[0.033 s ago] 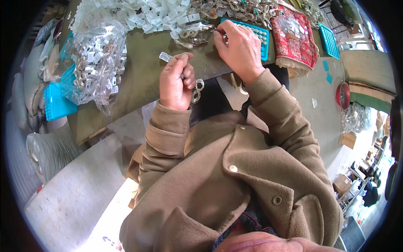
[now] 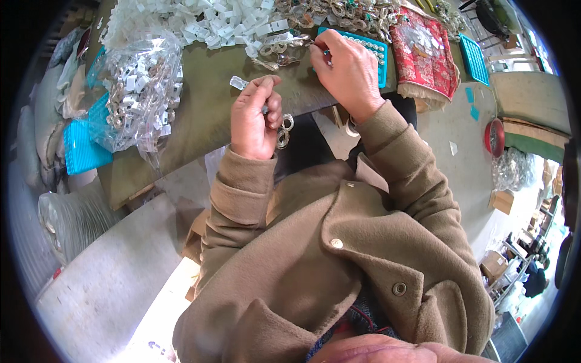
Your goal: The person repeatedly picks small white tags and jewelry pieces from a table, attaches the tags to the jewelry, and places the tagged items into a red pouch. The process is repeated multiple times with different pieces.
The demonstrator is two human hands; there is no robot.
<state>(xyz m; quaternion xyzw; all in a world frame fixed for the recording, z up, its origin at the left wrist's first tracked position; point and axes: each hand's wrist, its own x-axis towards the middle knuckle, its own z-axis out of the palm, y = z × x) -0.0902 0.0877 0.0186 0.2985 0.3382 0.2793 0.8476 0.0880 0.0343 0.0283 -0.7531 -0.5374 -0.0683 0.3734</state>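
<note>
My left hand [image 2: 254, 118] is closed on a coiled clear cable [image 2: 284, 130], which hangs below it past the table edge; a small translucent plastic piece [image 2: 238, 82] pokes out above my fingers. My right hand [image 2: 348, 75] has its fingers bent over the left part of a teal tray [image 2: 381, 72] that holds rows of small round silvery pieces [image 2: 372, 55]. What lies between those fingertips is hidden. Left of that hand, tangled small cables [image 2: 281, 45] lie on the olive table [image 2: 206, 75].
White plastic pieces [image 2: 200, 24] are heaped at the back. A clear bag [image 2: 139, 97] overlaps teal trays [image 2: 85, 148] at left. A red patterned cloth [image 2: 423, 72] and another teal tray [image 2: 475, 60] sit right. A red bowl [image 2: 493, 139] is beyond the edge.
My right hand has shifted very slightly over the tray. Otherwise nothing has visibly moved.
</note>
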